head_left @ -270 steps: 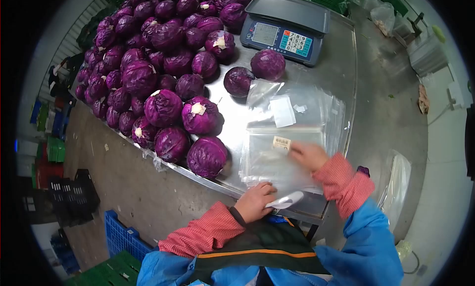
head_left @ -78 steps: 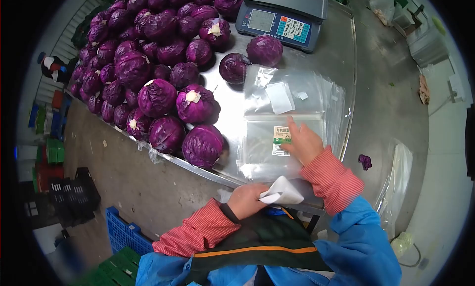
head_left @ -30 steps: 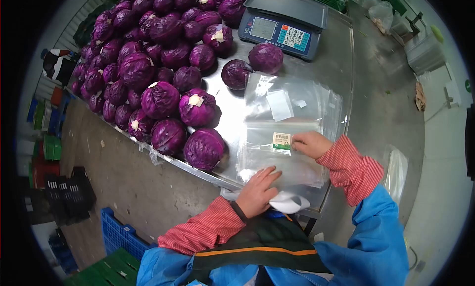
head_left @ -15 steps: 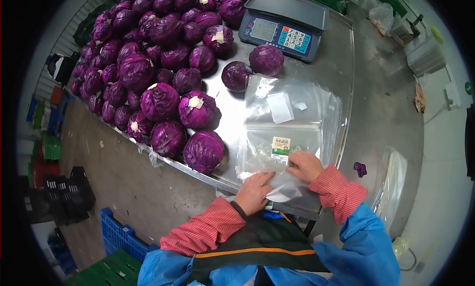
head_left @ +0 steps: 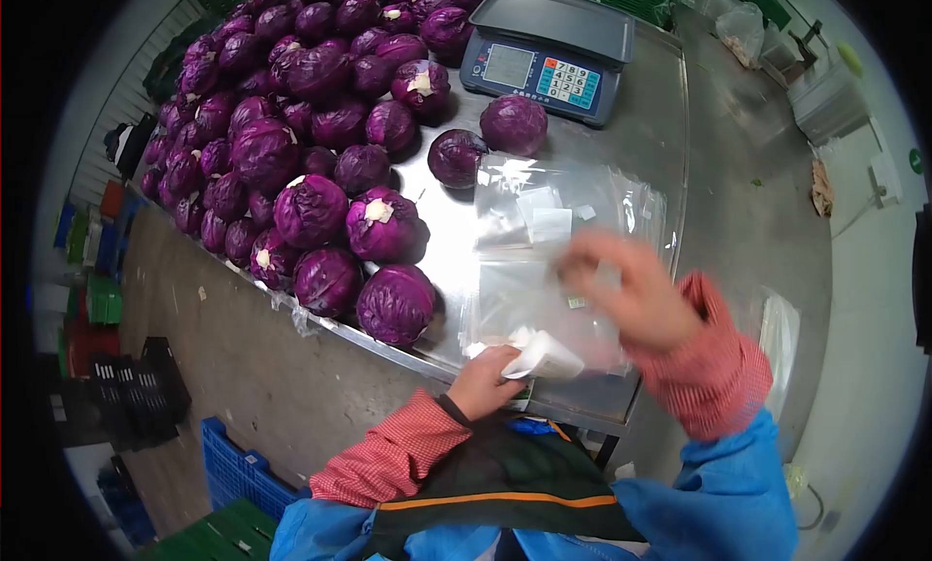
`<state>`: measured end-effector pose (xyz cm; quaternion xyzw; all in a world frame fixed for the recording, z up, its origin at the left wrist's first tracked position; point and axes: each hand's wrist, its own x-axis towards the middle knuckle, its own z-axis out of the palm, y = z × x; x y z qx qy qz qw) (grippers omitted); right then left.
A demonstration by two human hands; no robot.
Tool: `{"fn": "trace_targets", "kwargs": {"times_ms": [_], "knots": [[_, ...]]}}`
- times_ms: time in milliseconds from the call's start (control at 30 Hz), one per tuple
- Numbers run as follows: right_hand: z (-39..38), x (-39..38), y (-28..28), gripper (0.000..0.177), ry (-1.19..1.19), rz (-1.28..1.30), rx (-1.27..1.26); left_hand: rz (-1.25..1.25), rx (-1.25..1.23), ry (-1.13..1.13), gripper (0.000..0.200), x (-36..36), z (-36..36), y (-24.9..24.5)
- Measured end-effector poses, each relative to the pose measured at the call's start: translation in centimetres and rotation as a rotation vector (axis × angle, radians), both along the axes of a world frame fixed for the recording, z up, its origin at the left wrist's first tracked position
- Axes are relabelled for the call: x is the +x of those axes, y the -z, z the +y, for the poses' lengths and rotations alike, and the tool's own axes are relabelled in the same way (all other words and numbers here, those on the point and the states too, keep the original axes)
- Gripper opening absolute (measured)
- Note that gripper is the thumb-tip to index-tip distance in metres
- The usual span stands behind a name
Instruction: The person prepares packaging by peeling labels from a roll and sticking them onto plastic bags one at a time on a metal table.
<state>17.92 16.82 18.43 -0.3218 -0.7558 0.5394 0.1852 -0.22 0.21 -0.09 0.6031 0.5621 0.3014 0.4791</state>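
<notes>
Many clear bags [head_left: 544, 207] beyond left hand [head_left: 482, 379] holding paper [head_left: 546, 355], right hand [head_left: 631, 294] above

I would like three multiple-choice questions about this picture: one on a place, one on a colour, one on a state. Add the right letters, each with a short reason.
1. Where does the scale stand?
A. on the floor
B. at the far end of the table, beyond the bags
C. on a crate

2. What colour are the cabbages?
A. green
B. white
C. purple

3. What is the left hand doing?
A. holding a white sheet
B. lying flat and empty
C. gripping a cabbage

Answers:
1 B, the scale sits on the steel top past the bags.
2 C, every head in the pile is purple.
3 A, the sheet is pinched in the hand at the table's near edge.
</notes>
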Motion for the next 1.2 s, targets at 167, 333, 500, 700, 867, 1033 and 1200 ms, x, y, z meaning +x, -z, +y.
{"fn": "trace_targets", "kwargs": {"times_ms": [167,333,500,700,867,1033,1200], "knots": [[-6.9,-1.3,-5.2,0.036,-0.862,0.624,-0.059,-0.338,-0.174,0.009,0.035,-1.1,0.5,-1.0],[-7.3,0.2,-2.2,0.045,-0.081,0.330,0.404,-0.401,-0.241,0.053,0.029,-1.3,0.7,-1.9],[-7.4,1.7,6.7,0.036,0.182,-0.135,0.231,-0.463,-0.401,0.041,0.033,-1.0,0.6,-2.6],[-8.7,1.5,10.2,0.020,0.268,-0.103,0.128,-0.180,0.131,-0.102,0.033,0.0,2.5,-5.6],[-8.9,0.9,10.6,0.014,0.307,-0.216,0.627,-0.476,-0.201,-0.292,0.023,1.2,2.4,-2.1],[-9.5,1.5,12.3,0.012,0.264,-0.304,0.806,-0.580,-0.448,-0.356,0.031,2.8,1.3,-3.9],[-3.3,3.0,12.5,0.013,0.436,-0.253,0.522,-0.397,-0.514,0.143,0.045,2.8,-1.7,-1.0]]}}
